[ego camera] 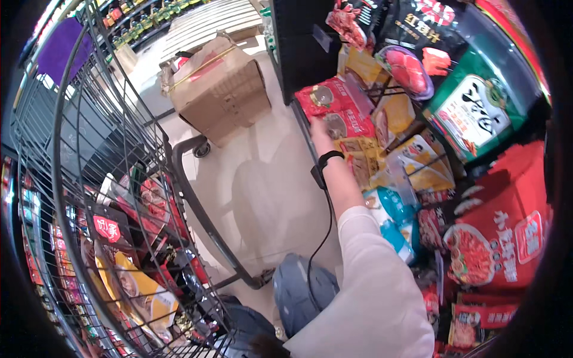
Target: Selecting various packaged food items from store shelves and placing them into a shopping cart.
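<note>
My right hand [321,135], with a black band at the wrist, reaches to the front edge of the shelf. It is beside red food packets [338,127] with pictures of a bowl, at their left end; its fingers are blurred and partly hidden, so a hold cannot be made out. Just below the packets lie yellow packets [358,156]. A blue and white pouch [394,219] is beside my forearm. Farther right are a large green bag [481,112] and a large red bag [501,223]. My left hand is out of view.
A wire shopping cart [179,179] holding packaged food, including a yellow packet [143,286], stands at left. A worn cardboard box [219,85] rests beyond it, above a caster. A black shelf panel [300,49] rises behind the red packets. A thin cable [329,232] hangs from my wrist.
</note>
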Action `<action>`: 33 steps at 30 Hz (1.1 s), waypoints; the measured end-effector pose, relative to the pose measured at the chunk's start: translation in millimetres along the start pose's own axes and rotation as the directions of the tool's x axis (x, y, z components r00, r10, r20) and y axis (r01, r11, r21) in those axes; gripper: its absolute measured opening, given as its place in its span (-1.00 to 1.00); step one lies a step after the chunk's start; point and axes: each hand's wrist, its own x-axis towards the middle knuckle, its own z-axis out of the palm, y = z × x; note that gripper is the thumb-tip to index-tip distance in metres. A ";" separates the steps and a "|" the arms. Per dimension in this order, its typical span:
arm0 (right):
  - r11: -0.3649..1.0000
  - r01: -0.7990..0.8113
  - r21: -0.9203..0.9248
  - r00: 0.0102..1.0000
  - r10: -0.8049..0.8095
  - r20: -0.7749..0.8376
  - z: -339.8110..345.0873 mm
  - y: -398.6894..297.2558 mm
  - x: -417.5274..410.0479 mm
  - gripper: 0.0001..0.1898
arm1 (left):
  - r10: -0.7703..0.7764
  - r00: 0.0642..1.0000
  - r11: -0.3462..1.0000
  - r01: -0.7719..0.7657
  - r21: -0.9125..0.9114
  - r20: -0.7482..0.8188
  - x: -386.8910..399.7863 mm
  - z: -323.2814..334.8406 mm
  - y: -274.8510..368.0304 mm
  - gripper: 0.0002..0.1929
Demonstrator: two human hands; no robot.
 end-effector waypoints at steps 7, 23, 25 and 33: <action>0.768 0.055 -0.638 0.992 0.029 0.120 4.9 41.2 79.9 -0.41 | -0.076 0.997 0.995 0.075 0.069 0.012 -4.0 -19.2 -7.1 -0.48; 0.418 -0.514 0.749 0.744 -0.218 0.632 -41.8 -147.3 -97.6 -0.77 | -0.187 0.980 0.982 0.187 0.000 0.073 -16.0 -23.4 -8.5 -0.46; 0.440 -0.526 0.728 0.680 -0.296 0.671 -69.3 -202.4 -155.3 -0.75 | 0.048 0.998 0.999 -0.048 -0.001 -0.052 -22.0 -24.5 -39.7 -0.46; 0.518 -0.291 0.804 0.320 -0.740 0.592 -213.4 -366.5 -259.6 -0.72 | 0.105 0.992 0.991 -0.111 -0.077 -0.071 -24.9 5.6 10.1 -0.50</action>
